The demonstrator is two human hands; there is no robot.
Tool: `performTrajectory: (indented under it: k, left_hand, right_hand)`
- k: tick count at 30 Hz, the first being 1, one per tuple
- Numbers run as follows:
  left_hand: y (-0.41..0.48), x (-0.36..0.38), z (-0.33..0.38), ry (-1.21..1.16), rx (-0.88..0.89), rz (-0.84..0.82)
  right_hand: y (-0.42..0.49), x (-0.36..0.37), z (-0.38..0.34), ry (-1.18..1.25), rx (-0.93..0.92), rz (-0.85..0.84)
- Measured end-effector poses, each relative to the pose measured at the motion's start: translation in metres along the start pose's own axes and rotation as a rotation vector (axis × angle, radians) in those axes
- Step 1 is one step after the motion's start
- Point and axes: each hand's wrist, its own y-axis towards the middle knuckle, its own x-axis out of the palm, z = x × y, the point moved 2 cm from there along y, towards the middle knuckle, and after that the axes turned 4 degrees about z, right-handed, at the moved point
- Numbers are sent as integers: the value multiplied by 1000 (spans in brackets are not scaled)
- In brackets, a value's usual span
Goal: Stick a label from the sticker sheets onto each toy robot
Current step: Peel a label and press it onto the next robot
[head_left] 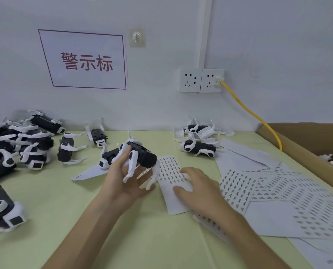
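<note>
- The left hand point(123, 179) grips a toy robot point(143, 156) above the table point(142, 239), its long axis running 10 to 4 o'clock.
- The sticker sheet point(168, 167) lies just at its 3 o'clock — the right hand point(198, 189) rests there, fingers relaxed, nearer the labels.

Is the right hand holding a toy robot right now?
No, the right hand rests on a sticker sheet, while the left hand holds the toy robot.
</note>
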Motion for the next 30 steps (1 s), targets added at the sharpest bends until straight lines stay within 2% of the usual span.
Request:
performTrajectory:
  k: [2, 4, 10, 15, 20, 26, 30]
  left_hand:
    - [0, 0, -2, -22, -5, -29]
    - [-2, 3, -5, -15, 2, -40]
    - [-3, 5, -13, -32, 25, 3]
    - [-3, 3, -14, -68, -8, 16]
    - [-6, 13, -8, -7, -24, -171]
    - [-13, 13, -18, -96, -248, -254]
    - [-15, 17, -16, -125, -233, -267]
  right_hand:
    - [-1, 4, 2, -105, 34, 4]
    - [-2, 5, 1, -82, 13, -6]
    - [0, 3, -5, 191, 24, 31]
    - [-2, -7, -5, 482, 44, 166]
    - [-2, -16, -5, 746, 62, 288]
    - [-1, -24, -3, 760, 24, 371]
    - [0, -24, -5, 756, 8, 358]
